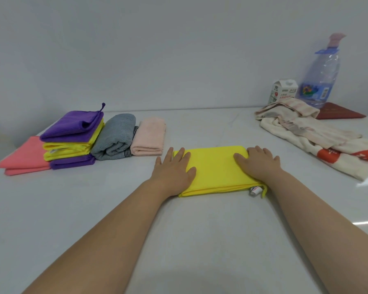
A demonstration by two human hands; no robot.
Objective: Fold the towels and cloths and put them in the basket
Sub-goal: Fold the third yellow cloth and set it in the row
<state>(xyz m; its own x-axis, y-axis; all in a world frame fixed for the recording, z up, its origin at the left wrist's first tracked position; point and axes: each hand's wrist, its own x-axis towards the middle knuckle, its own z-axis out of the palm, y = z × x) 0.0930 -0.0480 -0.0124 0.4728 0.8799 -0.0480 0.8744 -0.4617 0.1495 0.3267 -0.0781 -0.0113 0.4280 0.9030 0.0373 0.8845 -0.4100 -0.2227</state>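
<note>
Pale grey wall (pixel 179 49) rises behind a white surface (pixel 189 230), seen from a person's head, with two bare forearms reaching forward. At the centre lies one folded yellow cloth (pixel 215 170), a long rectangle with a small white label (pixel 255 190) sticking out at its near right corner. The left hand (pixel 174 168) lies flat over the cloth's left end, partly on the surface. The right hand (pixel 257 164) lies flat on the right end. On both hands the fingers (pixel 180 154) are straight and slightly spread, pressing down and gripping nothing. To the far left sit seven folded pieces. Four form a stack: a top purple cloth (pixel 72 126), two yellow cloths (pixel 68 146) beneath it, and a bottom purple cloth (pixel 72 162). One coral cloth (pixel 21 162) lies touching the stack's left side. One grey towel (pixel 115 136) lies just right of the stack, and one pale pink towel (pixel 150 136) lies against the grey one. At the far right is a loose heap of unfolded cream towels (pixel 302 128), one with orange-red patches; how many are in it cannot be told. Behind the heap stand one white carton (pixel 282 91) and one large clear bottle (pixel 321 77) with a blue handle, beside one dark red flat object (pixel 338 112).
</note>
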